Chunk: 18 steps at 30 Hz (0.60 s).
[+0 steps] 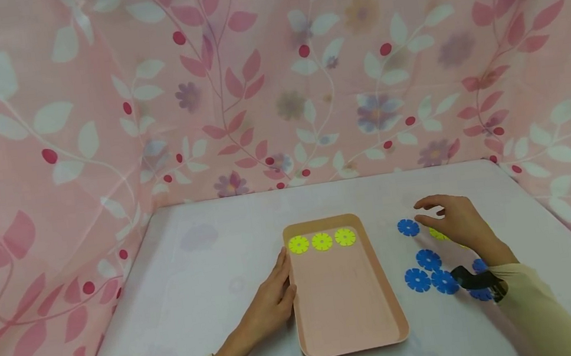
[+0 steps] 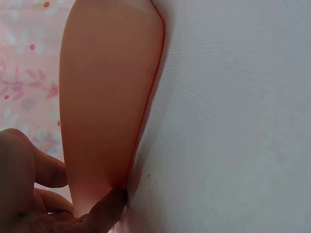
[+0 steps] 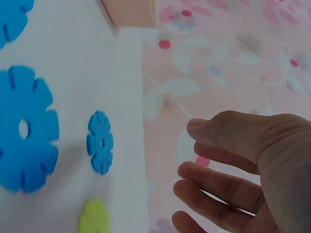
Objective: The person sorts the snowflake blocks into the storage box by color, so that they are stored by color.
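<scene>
A shallow pink tray (image 1: 345, 295) lies on the table, with three yellow notched plastic discs (image 1: 322, 241) in a row at its far end. My left hand (image 1: 264, 305) holds the tray by its left side. Close up in the left wrist view, a fingertip touches the outer wall's lower edge and another digit reaches the rim. Right of the tray, my right hand (image 1: 457, 222) hovers with thumb and fingers apart and nothing between them. Near its fingertips is a blue notched disc (image 1: 408, 227); a yellow disc (image 1: 437, 234) lies partly hidden beneath the hand.
Several more blue discs (image 1: 428, 259) lie nearer the front on the right, some partly covered by the right wrist and its black strap (image 1: 474, 278). A floral pink curtain (image 1: 274, 84) hangs behind the white table (image 1: 211, 270).
</scene>
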Available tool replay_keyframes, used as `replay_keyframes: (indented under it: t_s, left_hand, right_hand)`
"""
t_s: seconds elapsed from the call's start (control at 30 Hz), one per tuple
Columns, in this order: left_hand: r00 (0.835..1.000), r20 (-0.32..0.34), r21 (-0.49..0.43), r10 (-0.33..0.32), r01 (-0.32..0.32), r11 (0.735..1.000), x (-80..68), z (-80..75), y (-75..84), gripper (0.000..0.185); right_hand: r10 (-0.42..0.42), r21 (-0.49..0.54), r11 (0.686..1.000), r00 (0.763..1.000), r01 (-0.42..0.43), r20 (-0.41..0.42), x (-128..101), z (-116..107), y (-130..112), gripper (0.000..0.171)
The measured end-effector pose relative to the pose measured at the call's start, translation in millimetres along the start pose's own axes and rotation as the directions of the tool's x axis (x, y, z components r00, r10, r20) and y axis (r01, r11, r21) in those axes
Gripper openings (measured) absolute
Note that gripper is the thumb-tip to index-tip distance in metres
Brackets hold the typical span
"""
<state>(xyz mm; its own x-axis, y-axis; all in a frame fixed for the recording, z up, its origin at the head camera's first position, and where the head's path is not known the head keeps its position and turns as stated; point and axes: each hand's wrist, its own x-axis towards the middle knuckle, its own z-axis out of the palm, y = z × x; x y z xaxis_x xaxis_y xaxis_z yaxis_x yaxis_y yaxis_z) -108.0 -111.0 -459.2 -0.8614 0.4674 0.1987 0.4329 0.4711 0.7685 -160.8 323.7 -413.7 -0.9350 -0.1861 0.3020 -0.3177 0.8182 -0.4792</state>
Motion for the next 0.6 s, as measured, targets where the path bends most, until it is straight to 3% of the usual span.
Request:
replay_keyframes:
  t_s: [0.27,0.6]
  left_hand:
    - [1.0,0.001,-0.003,-0.002,0.002,1.0,0.3,0.5,-0.6,0.065]
    - [1.0,0.0,0.005,-0.003,0.003,1.0,0.5,1.0,-1.1,0.064]
  right_hand:
    - [0.129,-0.037,0.991,0.986,-0.126,0.106,-9,-9,16,0.037]
    - [0.242,-0.077,0.97,0.94,-0.23,0.24,-11,-7,33,0.057]
